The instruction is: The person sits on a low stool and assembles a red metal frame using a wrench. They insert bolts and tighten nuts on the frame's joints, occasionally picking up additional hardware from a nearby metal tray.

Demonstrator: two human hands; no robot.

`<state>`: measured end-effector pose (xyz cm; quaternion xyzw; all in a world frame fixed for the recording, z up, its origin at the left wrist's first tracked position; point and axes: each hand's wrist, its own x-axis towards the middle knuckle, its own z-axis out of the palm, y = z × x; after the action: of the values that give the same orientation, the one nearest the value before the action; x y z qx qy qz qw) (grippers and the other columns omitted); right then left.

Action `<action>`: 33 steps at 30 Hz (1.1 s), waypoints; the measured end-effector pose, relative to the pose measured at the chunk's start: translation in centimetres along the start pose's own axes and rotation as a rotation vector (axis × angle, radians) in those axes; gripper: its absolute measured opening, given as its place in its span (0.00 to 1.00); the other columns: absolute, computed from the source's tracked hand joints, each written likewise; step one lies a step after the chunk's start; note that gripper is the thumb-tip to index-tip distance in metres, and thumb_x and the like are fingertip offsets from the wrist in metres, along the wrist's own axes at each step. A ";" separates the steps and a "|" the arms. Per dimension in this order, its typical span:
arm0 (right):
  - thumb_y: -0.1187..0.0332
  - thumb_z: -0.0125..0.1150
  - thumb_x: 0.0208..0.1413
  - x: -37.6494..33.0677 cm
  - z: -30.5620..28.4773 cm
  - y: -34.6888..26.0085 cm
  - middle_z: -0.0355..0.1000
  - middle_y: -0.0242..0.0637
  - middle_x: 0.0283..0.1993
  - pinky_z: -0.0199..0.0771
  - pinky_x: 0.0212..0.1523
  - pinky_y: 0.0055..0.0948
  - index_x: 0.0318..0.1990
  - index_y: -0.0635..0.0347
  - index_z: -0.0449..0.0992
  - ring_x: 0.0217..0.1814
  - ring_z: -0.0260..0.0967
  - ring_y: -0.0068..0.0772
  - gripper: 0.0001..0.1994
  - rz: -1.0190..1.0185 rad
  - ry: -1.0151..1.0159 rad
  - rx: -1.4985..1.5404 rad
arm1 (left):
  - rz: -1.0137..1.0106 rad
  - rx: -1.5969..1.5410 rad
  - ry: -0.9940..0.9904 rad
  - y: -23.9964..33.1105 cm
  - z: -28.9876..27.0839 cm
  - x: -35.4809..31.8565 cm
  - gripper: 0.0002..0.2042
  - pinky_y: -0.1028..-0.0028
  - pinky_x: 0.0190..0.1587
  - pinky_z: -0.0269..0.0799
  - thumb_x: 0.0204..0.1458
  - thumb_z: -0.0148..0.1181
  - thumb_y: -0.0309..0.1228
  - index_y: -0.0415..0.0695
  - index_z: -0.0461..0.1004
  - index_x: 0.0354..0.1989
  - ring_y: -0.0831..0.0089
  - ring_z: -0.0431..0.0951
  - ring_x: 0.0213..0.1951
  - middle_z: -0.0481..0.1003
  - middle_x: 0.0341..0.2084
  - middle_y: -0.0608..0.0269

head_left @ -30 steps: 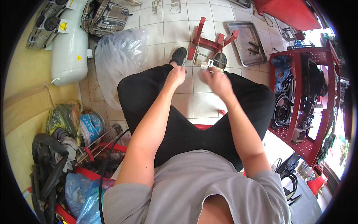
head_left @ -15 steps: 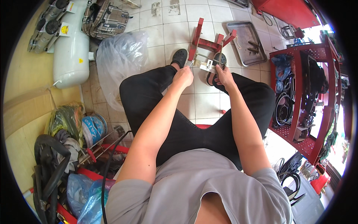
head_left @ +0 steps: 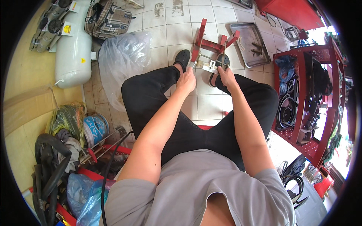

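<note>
The left hand (head_left: 186, 80) and right hand (head_left: 227, 76) close on a small metal part (head_left: 208, 68). Just beyond the fingertips stands a red metal frame (head_left: 211, 43), a metal tray (head_left: 249, 43) beside it.

both hands (head_left: 206, 78) lowered onto red stand (head_left: 211, 45)

Grey short-sleeved shirt (head_left: 196, 188), black trousers (head_left: 188, 128), black clogs (head_left: 182, 57)

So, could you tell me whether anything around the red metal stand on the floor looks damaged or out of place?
Only small things: the white floor tiles near the top are chipped and stained. The red metal stand sits between both feet, left hand and right hand at it.
</note>
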<state>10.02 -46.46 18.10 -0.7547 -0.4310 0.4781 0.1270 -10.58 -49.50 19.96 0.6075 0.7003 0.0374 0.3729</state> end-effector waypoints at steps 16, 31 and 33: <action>0.48 0.51 0.57 -2.2 -0.5 -2.2 0.69 0.64 0.48 0.68 0.49 0.37 0.49 0.77 0.67 0.52 0.70 0.54 0.32 0.086 -0.041 0.048 | 0.215 0.062 0.194 -3.2 2.4 1.4 0.13 0.56 0.46 0.69 0.54 0.45 0.27 0.43 0.65 0.48 0.50 0.74 0.44 0.74 0.41 0.50; 0.47 0.50 0.58 0.2 -0.2 1.3 0.68 0.65 0.49 0.64 0.54 0.39 0.50 0.78 0.66 0.56 0.66 0.57 0.33 0.023 0.008 -0.008 | 0.103 -0.220 0.237 -1.4 4.5 4.1 0.08 0.57 0.42 0.70 0.53 0.50 0.29 0.39 0.72 0.37 0.48 0.75 0.39 0.76 0.32 0.46; 0.47 0.50 0.58 0.1 -0.1 1.0 0.68 0.65 0.50 0.64 0.54 0.39 0.50 0.78 0.66 0.56 0.66 0.57 0.33 0.013 0.002 0.002 | 0.138 -0.249 0.209 -1.7 4.8 4.5 0.09 0.58 0.43 0.70 0.52 0.48 0.29 0.38 0.74 0.34 0.48 0.75 0.39 0.76 0.32 0.45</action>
<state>10.60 -46.99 17.51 -0.7576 -0.4256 0.4787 0.1251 -9.21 -47.91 13.53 0.5960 0.6819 0.2125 0.3669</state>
